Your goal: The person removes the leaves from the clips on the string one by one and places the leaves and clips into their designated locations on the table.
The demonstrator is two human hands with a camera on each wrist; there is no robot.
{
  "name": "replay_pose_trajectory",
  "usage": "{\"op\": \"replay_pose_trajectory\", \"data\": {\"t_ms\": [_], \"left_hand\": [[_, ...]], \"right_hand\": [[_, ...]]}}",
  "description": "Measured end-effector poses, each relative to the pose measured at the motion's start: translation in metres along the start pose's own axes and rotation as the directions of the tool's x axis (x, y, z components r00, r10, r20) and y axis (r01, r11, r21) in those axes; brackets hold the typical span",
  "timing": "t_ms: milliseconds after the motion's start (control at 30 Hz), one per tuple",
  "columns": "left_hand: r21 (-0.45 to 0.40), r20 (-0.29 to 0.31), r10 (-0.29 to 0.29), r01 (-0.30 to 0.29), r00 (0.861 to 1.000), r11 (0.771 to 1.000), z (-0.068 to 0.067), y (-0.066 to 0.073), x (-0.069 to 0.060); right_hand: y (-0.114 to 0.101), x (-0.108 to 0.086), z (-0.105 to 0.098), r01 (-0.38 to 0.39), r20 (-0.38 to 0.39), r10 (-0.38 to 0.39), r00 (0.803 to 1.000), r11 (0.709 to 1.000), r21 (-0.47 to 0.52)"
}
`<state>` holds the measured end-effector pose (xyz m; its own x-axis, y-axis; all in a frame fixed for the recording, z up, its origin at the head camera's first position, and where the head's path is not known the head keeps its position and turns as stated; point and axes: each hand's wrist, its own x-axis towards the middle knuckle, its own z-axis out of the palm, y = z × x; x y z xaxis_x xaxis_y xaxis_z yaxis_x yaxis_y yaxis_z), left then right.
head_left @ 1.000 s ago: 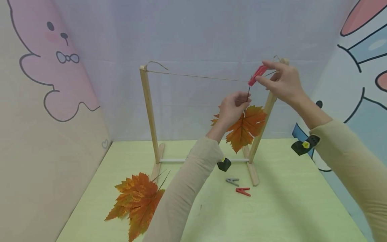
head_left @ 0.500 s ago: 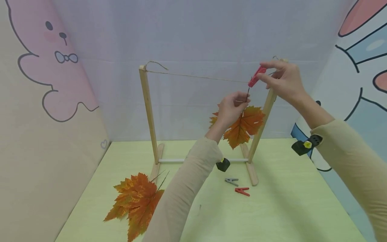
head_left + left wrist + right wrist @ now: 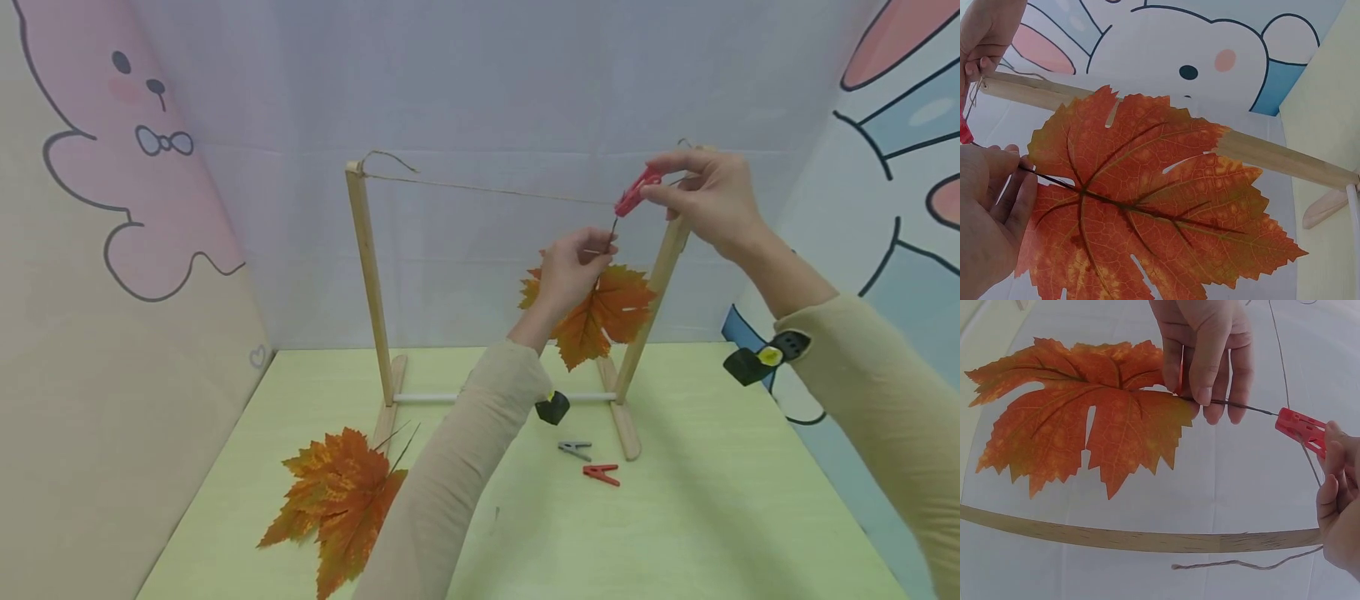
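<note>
My left hand [image 3: 573, 271] pinches the dark stem of an orange artificial maple leaf [image 3: 1147, 194], whose blade hangs below the fingers. Above it, my right hand [image 3: 712, 196] holds a red clothespin [image 3: 1300, 428] by its handle end, between thumb and fingers. The clothespin sits at the twine [image 3: 487, 191], and the tip of the leaf stem reaches its nose in the right wrist view. Both hands are close to the right post of a wooden frame [image 3: 369, 275] across which the twine is strung.
More orange leaves [image 3: 341, 500] lie at the table's left, stems pointing toward the frame. A grey clothespin [image 3: 574, 450] and another red clothespin [image 3: 602, 475] rest in front of the frame's right foot. A white rod [image 3: 427, 398] joins the frame's feet. Printed walls flank the table [image 3: 675, 533].
The leaf blade has swung slightly left and up. My left hand has shifted a little left with the stem. My right hand keeps its hold on the clothespin at the twine.
</note>
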<state>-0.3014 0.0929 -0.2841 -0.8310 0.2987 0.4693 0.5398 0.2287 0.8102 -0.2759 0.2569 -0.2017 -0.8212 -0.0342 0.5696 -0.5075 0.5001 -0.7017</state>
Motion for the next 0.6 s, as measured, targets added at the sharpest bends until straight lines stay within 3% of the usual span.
{"op": "replay_pose_trajectory", "data": {"t_ms": [267,600], "left_hand": [[-0.035,-0.033,-0.012,0.011,0.999,0.999,0.001,-0.003,0.000],[-0.025,-0.032,-0.060,0.059,0.998,0.998,0.000,-0.013,-0.005]], "right_hand": [[0.000,0.000,-0.001,-0.044,-0.045,0.043,0.998,0.999,-0.015],[0.000,0.003,0.001,-0.030,-0.108,0.040,0.993,0.996,0.090]]}}
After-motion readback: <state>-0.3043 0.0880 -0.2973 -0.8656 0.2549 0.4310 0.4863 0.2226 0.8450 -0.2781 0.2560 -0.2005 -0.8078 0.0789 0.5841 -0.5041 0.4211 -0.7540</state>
